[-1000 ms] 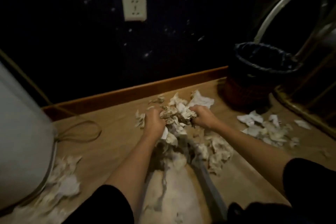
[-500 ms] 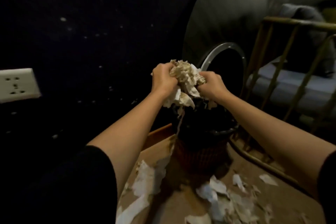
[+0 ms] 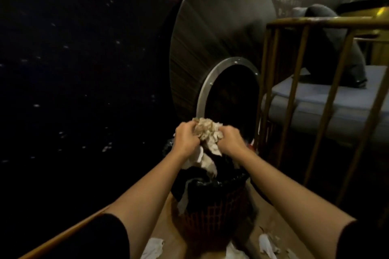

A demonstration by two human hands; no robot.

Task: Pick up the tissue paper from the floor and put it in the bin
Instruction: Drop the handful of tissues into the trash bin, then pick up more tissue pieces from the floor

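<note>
Bin (image 3: 212, 214) taken as landmark: reddish lattice basket with a black liner (image 3: 210, 183), standing on the floor (image 3: 280, 227).

Both hands directly above the bin mouth. Left hand (image 3: 186, 139) and right hand (image 3: 230, 140) side by side, knuckles up, each grip curled tight on the same wad of tissue (image 3: 207, 130). Wad pinched between the two grips, bulging up above the knuckles and filling the gap between the hands. Loose tails of tissue hanging down below the grips, the longest ending just over the liner; whether it touches the liner cannot be told. One pale strip draped over the near-left rim of the bin, trailing down the outside of the basket.

More scraps (image 3: 267, 246) on the floor in front of the bin, to its near left and near right, apart from the hands.

Behind the bin: large dark disc (image 3: 221, 33) with a metal ring (image 3: 210, 84) round a black opening. Right of the bin: gold railing (image 3: 299, 94), with a blue mattress (image 3: 336, 101) and dark cushion (image 3: 330, 48) beyond it. Left of the bin: dark speckled wall (image 3: 73, 69), wooden skirting (image 3: 63, 235) along its foot.

Black sleeves at both lower corners of the view.
</note>
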